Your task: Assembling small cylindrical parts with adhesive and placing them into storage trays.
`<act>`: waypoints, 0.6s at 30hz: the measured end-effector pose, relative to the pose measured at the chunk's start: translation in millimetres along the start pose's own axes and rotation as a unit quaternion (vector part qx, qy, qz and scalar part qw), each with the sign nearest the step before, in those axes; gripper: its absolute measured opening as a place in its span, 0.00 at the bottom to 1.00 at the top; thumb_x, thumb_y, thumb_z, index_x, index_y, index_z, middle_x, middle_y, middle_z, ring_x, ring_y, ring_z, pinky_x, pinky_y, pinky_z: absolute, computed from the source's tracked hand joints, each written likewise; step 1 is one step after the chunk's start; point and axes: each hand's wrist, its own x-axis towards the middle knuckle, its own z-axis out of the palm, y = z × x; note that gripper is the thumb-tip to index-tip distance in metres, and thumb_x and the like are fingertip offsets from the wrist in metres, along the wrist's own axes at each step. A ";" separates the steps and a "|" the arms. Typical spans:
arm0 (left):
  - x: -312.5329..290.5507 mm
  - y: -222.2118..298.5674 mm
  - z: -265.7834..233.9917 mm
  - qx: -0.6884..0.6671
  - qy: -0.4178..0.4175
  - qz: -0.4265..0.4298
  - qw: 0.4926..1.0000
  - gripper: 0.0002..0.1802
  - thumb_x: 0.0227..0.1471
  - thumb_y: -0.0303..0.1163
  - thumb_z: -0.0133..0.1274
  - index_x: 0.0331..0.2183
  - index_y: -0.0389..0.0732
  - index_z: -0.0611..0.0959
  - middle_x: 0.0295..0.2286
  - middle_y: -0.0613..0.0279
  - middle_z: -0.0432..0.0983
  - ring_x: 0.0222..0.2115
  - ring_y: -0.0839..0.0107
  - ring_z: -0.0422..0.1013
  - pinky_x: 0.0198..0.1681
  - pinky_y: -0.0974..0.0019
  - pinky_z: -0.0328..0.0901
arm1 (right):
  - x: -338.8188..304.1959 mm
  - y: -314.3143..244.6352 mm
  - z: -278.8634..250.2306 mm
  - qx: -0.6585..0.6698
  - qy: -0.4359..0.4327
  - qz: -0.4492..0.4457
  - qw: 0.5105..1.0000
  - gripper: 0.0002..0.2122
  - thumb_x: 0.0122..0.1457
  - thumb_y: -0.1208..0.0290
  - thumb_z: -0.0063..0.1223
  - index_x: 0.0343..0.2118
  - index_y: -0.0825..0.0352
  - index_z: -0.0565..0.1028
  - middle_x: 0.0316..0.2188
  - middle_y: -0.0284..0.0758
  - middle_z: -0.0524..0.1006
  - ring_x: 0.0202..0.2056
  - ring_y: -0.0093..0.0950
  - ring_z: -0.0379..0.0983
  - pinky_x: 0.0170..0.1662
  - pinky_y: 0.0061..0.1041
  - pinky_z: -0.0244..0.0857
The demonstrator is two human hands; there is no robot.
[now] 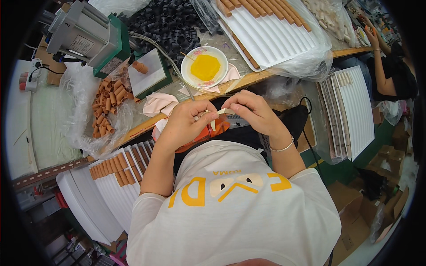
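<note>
In front of my chest, both hands are closed on a thin cream-coloured strip [227, 111]. My left hand [191, 119] pinches it between thumb and forefinger, and a short end hangs below the fingertips. From the other side my right hand [254, 111] grips the strip with thumb and fingers. A small pale piece shows among my left fingers, too hidden to name. Just beyond my hands, a white bowl [186, 74] holds a yellow substance [205, 67] with a thin stick in it. Orange material [195, 140] lies below my hands, partly covered by them.
A press-like machine [84, 40] stands at the left beside loose brown tubes [108, 104] on plastic. Black fittings [164, 31] are heaped at the back. White ridged trays [275, 42] carry brown tubes; more trays [350, 111] stand right. Another person [390, 75] sits far right.
</note>
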 end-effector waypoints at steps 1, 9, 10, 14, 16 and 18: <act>0.4 -0.1 0.0 0.007 -0.003 0.004 1.000 0.07 0.51 0.32 0.58 0.29 0.38 0.81 0.22 0.58 0.76 0.23 0.69 0.70 0.29 0.68 0.63 | 0.0 1.7 2.1 0.000 0.001 0.000 1.000 0.08 0.61 0.72 0.48 0.36 0.69 0.77 0.30 0.34 0.75 0.33 0.24 0.69 0.39 0.23 0.63; 2.3 1.7 6.0 0.047 0.006 0.004 0.999 0.08 0.50 0.34 0.58 0.29 0.39 0.81 0.20 0.57 0.75 0.20 0.66 0.70 0.26 0.67 0.64 | 1.0 -0.8 5.0 0.055 0.027 0.031 0.998 0.04 0.54 0.77 0.51 0.24 0.70 0.72 0.18 0.31 0.70 0.22 0.20 0.67 0.28 0.20 0.59; 2.8 0.0 8.4 0.073 0.020 0.026 0.997 0.07 0.51 0.31 0.58 0.29 0.38 0.81 0.19 0.60 0.75 0.20 0.71 0.69 0.26 0.69 0.64 | 0.7 3.6 9.7 0.018 0.067 0.004 0.998 0.05 0.52 0.77 0.52 0.22 0.70 0.71 0.15 0.32 0.68 0.18 0.20 0.65 0.24 0.20 0.58; 8.1 10.6 21.6 0.168 0.053 0.112 0.978 0.03 0.49 0.26 0.58 0.27 0.38 0.81 0.20 0.58 0.75 0.21 0.67 0.72 0.26 0.67 0.66 | -2.3 9.7 15.8 -0.119 0.149 -0.024 0.981 0.04 0.48 0.78 0.55 0.21 0.69 0.72 0.16 0.35 0.70 0.16 0.24 0.63 0.21 0.22 0.56; 12.3 3.1 35.1 0.206 0.077 0.162 0.962 0.04 0.48 0.28 0.57 0.26 0.39 0.79 0.19 0.58 0.74 0.21 0.63 0.72 0.24 0.63 0.64 | -3.4 11.0 19.7 -0.112 0.168 0.009 0.979 0.04 0.46 0.77 0.56 0.21 0.69 0.72 0.16 0.37 0.71 0.17 0.30 0.67 0.21 0.25 0.59; 14.9 1.3 42.1 0.206 0.088 0.238 0.945 0.05 0.46 0.27 0.57 0.24 0.41 0.77 0.18 0.59 0.71 0.21 0.61 0.70 0.22 0.59 0.62 | -7.1 12.4 19.4 -0.128 0.199 0.046 0.970 0.04 0.48 0.76 0.55 0.21 0.69 0.73 0.19 0.40 0.73 0.19 0.37 0.71 0.24 0.27 0.65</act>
